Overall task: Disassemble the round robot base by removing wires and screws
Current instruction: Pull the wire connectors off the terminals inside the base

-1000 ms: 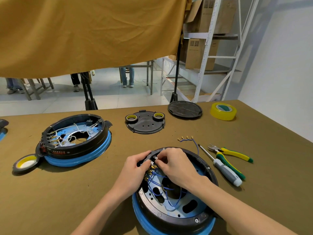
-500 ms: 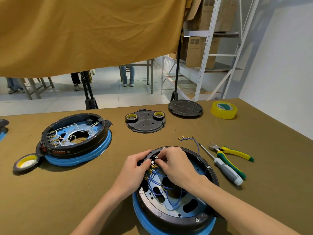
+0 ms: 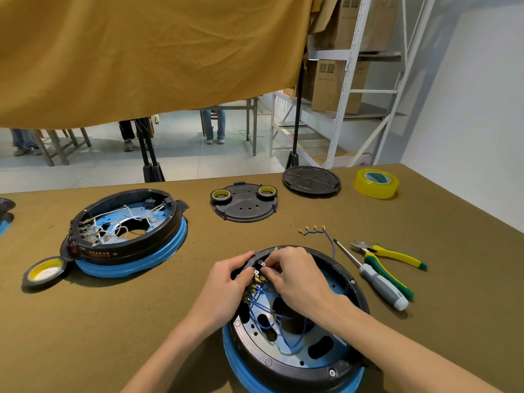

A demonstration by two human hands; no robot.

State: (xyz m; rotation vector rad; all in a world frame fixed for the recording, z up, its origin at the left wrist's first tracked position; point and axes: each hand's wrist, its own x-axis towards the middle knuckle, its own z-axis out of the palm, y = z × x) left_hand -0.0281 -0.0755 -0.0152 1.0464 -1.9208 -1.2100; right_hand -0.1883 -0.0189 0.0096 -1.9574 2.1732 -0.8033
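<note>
The base (image 3: 295, 330), black-rimmed with a blue skirt, sits at the lower centre of the frame on the bench (image 3: 113, 321), open side up, and both hands work at its upper-left rim. The step in hand looks to be wire removal: the left hand (image 3: 224, 287) curls round the outside of the rim by the terminal block (image 3: 256, 275), steadying it, while the right hand (image 3: 295, 276) reaches in from the right with its fingertips drawn together on what seems to be one of the small brass connectors, though the fingers hide the pinch itself, so I cannot say for sure which terminal is held. Blue wires (image 3: 272, 316) run from that row of terminals down across the inner plate, all seemingly attached at the block. One freed blue harness (image 3: 317, 232) lies on the bench just above the base, right of centre, so part of the wiring is already out. The next move calls for a straight pull off the tab, gripping the connector and not the wire, with the left hand bracing the rim. The screwdriver (image 3: 374, 279) and cutters (image 3: 388, 255) lie untouched at the right of the base, ready for the rim screws once the wires are cleared. A second base (image 3: 127, 236) sits at the left of the frame
</note>
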